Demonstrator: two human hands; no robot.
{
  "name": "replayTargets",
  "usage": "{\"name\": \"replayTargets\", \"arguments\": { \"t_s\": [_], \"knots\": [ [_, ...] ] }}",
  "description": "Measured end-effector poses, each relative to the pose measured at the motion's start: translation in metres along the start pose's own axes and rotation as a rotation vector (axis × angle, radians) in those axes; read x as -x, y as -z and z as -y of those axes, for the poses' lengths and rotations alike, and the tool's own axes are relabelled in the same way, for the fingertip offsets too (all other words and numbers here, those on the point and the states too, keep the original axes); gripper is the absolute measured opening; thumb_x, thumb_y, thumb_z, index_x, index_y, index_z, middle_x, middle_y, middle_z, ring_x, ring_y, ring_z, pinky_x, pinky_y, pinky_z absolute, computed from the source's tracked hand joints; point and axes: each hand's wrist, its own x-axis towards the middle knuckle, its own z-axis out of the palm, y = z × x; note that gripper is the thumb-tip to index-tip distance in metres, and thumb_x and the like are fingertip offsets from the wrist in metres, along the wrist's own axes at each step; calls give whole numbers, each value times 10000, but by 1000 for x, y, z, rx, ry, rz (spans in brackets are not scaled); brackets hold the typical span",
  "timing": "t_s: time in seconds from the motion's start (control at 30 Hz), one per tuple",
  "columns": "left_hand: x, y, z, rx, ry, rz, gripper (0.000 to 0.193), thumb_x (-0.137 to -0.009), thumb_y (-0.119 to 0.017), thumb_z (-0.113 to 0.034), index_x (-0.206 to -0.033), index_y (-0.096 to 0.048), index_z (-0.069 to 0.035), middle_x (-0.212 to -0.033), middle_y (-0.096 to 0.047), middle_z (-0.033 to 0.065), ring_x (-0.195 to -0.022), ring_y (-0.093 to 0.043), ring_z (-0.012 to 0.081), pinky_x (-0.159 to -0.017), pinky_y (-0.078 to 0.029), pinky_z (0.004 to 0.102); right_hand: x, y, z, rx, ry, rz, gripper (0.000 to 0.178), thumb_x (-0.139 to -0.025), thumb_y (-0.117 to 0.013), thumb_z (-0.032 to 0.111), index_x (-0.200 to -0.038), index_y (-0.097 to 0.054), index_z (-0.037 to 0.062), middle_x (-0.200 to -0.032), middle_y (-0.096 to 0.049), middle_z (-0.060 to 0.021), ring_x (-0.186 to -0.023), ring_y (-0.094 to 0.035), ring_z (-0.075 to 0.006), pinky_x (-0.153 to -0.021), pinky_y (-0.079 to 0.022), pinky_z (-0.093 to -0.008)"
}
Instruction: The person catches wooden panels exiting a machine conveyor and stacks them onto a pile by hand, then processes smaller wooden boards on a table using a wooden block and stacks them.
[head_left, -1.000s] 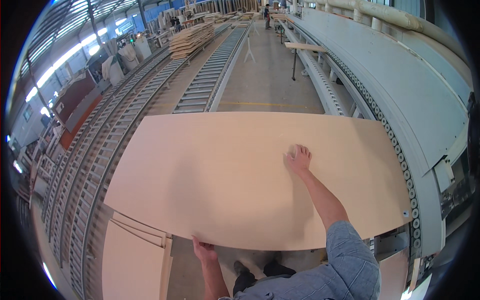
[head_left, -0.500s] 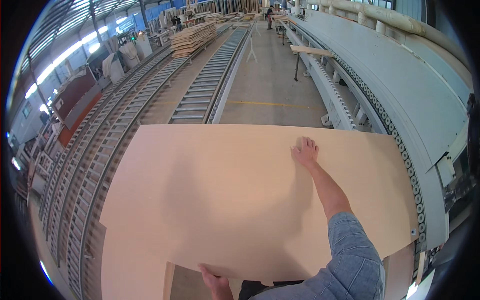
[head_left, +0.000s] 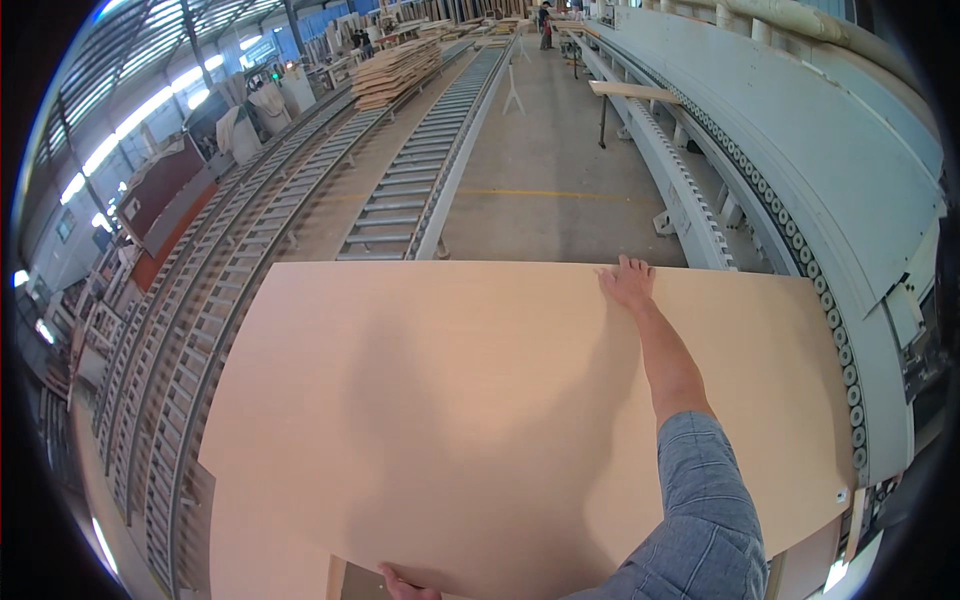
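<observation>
A large pale wooden panel (head_left: 480,400) lies flat before me, its right end along the rollers of the machine. At its far edge, right of the middle, is my right hand (head_left: 630,283), the fingers bent over that edge. My left hand (head_left: 405,585) grips the near edge at the bottom of the picture; its other fingers are hidden under the panel. More pale board (head_left: 255,545) shows at the lower left, beneath the panel's near left corner.
To the right runs a long pale-green machine (head_left: 800,140) with a roller chain (head_left: 838,345). Roller conveyors (head_left: 400,195) stretch away on the left, one carrying stacked boards (head_left: 395,72). A narrow board (head_left: 635,92) juts from the machine's side. Another person (head_left: 545,25) stands far back.
My right hand has slid forward from the panel's top face to its far edge. My left hand still holds the near edge, now lower in the picture. The view has shifted slightly.
</observation>
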Motion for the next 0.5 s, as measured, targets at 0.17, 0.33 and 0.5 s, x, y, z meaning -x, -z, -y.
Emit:
{"name": "replayTargets", "arguments": {
  "t_s": [0.17,0.33,0.5],
  "knots": [
    [-15,81,3,-924,-403,289,443,-977,-553,-241,-1288,-478,65,-1138,-594,213,-1014,-585,313,-829,-512,355,22,15,-1,37,70,88,674,-840,-504,644,-1092,-643,35,-1184,-603,-160,-1178,-484,-325,-1035,-340,-454],
    [58,57,-13,-963,-488,-104,578,-935,-594,-272,-1371,-420,65,-1376,-449,258,-1259,-448,336,-1083,-365,424,57,30,-11,44,80,130,671,-839,-504,648,-1069,-653,36,-1152,-621,-155,-1136,-511,-334,-997,-391,-437],
    [63,73,-25,-722,-361,2,578,-956,-540,-314,-1389,-395,41,-1398,-433,231,-1275,-432,333,-1084,-360,437,101,48,-8,10,98,255,700,-843,-481,659,-1094,-658,30,-1184,-631,-138,-1170,-504,-333,-1012,-384,-451]
  ]
}}
